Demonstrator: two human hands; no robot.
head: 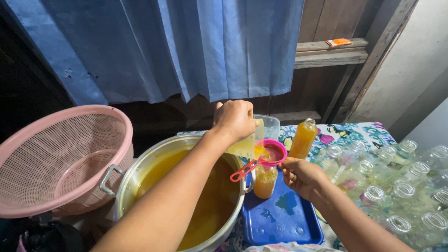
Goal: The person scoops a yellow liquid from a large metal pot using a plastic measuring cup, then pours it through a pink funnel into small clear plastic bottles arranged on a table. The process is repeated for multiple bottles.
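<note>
My left hand [235, 119] grips a clear plastic jug [261, 133] tilted toward a pink funnel-strainer [273, 153] with a red handle. Orange-yellow liquid runs from the jug into that strainer. The strainer rests on the mouth of a small clear bottle [265, 181], partly filled with the same liquid. My right hand [301, 176] is closed around the bottle's right side, below the strainer. The bottle stands on a blue tray [284, 217]. A large metal pot [154, 161] of orange liquid sits under my left forearm.
A filled, capped bottle [303, 138] stands behind the tray. Several empty clear bottles [396, 186] crowd the table at right. A pink plastic colander [58, 158] sits at left by the pot. A blue curtain [186, 46] hangs behind, with wooden shelves [329, 56].
</note>
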